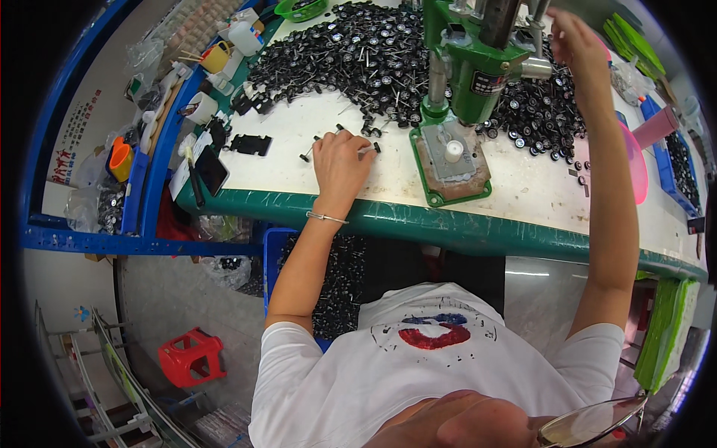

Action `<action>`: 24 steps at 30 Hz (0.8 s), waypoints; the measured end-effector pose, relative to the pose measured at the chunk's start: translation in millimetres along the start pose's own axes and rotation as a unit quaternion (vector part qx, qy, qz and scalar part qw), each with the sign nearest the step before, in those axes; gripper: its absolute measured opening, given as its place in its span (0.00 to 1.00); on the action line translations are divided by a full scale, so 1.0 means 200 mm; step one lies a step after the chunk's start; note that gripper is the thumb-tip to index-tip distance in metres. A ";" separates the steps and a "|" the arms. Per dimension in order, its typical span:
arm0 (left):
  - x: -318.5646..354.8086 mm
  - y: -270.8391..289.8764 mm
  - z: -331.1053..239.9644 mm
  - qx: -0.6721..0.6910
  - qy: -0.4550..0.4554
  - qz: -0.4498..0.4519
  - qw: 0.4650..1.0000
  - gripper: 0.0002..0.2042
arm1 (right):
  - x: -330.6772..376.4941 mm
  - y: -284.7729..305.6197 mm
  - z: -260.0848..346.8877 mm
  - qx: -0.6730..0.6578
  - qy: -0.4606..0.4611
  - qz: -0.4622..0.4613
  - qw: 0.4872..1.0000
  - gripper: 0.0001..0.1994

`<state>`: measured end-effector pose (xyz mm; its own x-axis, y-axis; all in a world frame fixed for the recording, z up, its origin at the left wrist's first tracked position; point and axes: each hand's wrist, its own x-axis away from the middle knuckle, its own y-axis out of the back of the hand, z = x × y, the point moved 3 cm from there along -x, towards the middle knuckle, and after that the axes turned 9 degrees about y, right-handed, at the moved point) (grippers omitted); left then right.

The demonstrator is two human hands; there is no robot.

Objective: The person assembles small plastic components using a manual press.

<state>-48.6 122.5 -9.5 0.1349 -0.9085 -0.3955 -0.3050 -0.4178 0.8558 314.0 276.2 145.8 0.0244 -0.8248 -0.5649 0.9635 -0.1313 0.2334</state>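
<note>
My left hand [342, 166] is low over the white tabletop, its fingers closed round a small wheel axle [370, 149], a thin rod with a black wheel at its end. More small black wheels on rods show beside these fingers, partly hidden by them. My right hand [576, 41] is raised beside the lever [538, 30] of a green bench press [478, 82], with its fingers stretched and apart. Under the press ram, a small white round piece [453, 151] stands on the metal plate [437, 170] of the base.
A large heap of black wheels on rods [351, 52] spreads behind the press. Loose wheels [534, 142] lie to its right, near a pink basin [635, 164]. At left are a flat black part [251, 145], a phone [211, 172] and a blue rack [153, 179]. The table has a green edge [396, 224].
</note>
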 end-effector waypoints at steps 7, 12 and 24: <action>-0.14 -0.05 -0.03 0.030 -0.030 -0.068 0.997 0.06 | 0.54 -0.03 -0.38 0.179 0.039 0.164 0.969 0.11; -0.22 -0.08 -0.07 -0.045 -0.026 0.038 0.998 0.05 | 0.75 -0.15 -0.36 0.349 0.118 0.227 0.902 0.09; -0.25 0.02 -0.02 0.357 0.037 0.014 0.933 0.05 | 0.79 -0.26 -0.32 0.362 0.152 0.194 0.899 0.09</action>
<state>-53.1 166.6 14.9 0.1747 -0.9276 -0.3302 -0.8565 -0.3086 0.4137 285.8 187.6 -6.5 0.4993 -0.7123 -0.4932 0.4422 -0.2801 0.8521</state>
